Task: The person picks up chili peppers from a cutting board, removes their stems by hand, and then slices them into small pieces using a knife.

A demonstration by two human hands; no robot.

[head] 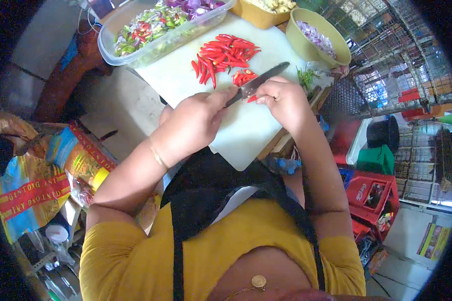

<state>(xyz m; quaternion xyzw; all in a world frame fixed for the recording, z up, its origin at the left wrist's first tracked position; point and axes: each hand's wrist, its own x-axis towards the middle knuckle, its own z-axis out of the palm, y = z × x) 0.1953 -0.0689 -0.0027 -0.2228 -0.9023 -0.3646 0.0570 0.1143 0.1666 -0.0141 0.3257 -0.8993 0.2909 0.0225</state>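
My left hand (196, 122) grips a kitchen knife (265, 78) by its handle, which is mostly hidden in the fist. The blade slants up to the right over a white cutting board (245, 139). My right hand (282, 99) pinches a piece of red chili (252, 99) just below the blade, fingertips close to it. Beyond the blade's far side lies a small heap of cut chili pieces (244, 78). Farther up the board is a pile of whole red chilies (226, 52), with several lying loose at its left edge.
A clear plastic container (135, 58) of chopped vegetables and purple onions borders the board's far left. A yellow tub (260, 20) and a green bowl (292, 34) of chopped onion stand at the back. Green stems (306, 78) lie right. Red crates (365, 192) are on the floor.
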